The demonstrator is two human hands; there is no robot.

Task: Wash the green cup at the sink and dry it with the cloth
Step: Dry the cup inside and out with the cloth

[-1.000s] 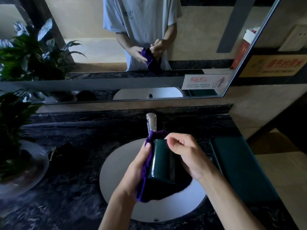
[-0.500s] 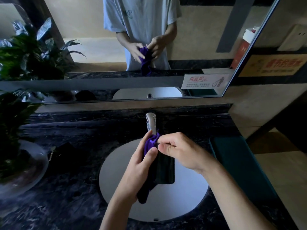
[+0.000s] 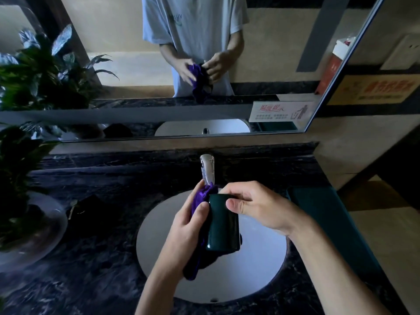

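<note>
The dark green cup hangs over the white sink basin, mouth end away from me and base toward me. My right hand grips it near the top, thumb across its front. A purple cloth is bunched against the cup's left side and trails down below it. My left hand is closed on that cloth, pressing it to the cup. The chrome tap stands just behind the hands; no water shows.
The dark marble counter surrounds the basin. A potted plant in a glass bowl fills the left side. A teal tray lies on the counter at right. The mirror above reflects the person and cloth.
The cloth has been gathered from under the cup to its left side, and the cup's green wall shows more than half a second ago. Both hands stay over the basin.
</note>
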